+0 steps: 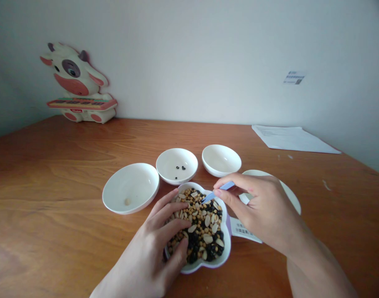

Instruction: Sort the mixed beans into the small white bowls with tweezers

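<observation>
My right hand [264, 207] pinches a pair of blue plastic tweezers [222, 188], whose tips reach down into the mix of beans and peanuts [205, 223]. That mix of black beans, small yellow beans and pale peanut halves fills a white scalloped dish [227, 244] with a lilac outside. Across the left side of the dish lies my left hand [158, 240], fingers spread, fingertips over the beans. Whether the tweezer tips grip a bean is too small to tell. Behind the dish, a white bowl [177, 155] contains a few black beans, and the left bowl [115, 192] one pale piece.
Another white bowl [222, 159] stands at the back, and a further white dish [293, 196] is partly behind my right hand. A printed label [245, 231] sticks out beside the scalloped dish. Papers [295, 138] and a cow toy keyboard [80, 87] lie near the wall.
</observation>
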`<state>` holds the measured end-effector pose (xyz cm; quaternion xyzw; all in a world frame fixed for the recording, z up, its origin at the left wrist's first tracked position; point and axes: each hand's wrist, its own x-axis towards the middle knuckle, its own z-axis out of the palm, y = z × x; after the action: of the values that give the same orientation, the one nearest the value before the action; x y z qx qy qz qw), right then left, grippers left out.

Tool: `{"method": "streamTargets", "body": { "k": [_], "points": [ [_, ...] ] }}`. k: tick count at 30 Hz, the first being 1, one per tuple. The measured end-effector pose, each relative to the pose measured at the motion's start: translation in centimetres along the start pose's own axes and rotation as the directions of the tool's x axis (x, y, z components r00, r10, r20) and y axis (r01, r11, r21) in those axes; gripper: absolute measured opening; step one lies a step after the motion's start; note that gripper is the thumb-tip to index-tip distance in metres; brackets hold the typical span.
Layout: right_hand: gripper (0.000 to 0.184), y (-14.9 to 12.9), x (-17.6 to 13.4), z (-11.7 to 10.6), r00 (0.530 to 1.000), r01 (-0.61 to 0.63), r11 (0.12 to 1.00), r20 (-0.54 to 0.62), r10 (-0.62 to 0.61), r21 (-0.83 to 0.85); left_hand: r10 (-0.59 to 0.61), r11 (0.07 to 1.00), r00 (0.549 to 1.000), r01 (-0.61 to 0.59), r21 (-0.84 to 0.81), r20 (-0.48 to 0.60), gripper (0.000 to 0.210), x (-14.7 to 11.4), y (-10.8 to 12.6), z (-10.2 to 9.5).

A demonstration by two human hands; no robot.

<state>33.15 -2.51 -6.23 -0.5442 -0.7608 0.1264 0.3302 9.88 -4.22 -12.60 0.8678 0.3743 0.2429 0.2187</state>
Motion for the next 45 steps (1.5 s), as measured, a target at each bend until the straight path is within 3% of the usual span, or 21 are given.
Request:
{"method": "streamTargets", "body": {
  "k": [7,31,45],
  "points": [
    [0.01,0.0,0.0,0.3,1.0,0.011,0.999,0.009,-0.011,0.034,0.019,1.0,0.999,-0.019,-0.009,-0.037,0.034,0.2,0.2,-0.2],
    [0.008,0.2,0.1,0.7,1.0,-0.008,0.997,-0.013,0.009,0.081,0.002,1.0,1.0,-0.002,-0.004,-0.005,0.03,0.0,0.1,0.0],
    [0.009,0.3,0.0,1.6,0.998,0.017,0.992,0.062,-0.025,0.128,0.018,1.0,1.0,-0.018,0.006,-0.014,0.031,0.0,0.1,0.0]
  ]
}}
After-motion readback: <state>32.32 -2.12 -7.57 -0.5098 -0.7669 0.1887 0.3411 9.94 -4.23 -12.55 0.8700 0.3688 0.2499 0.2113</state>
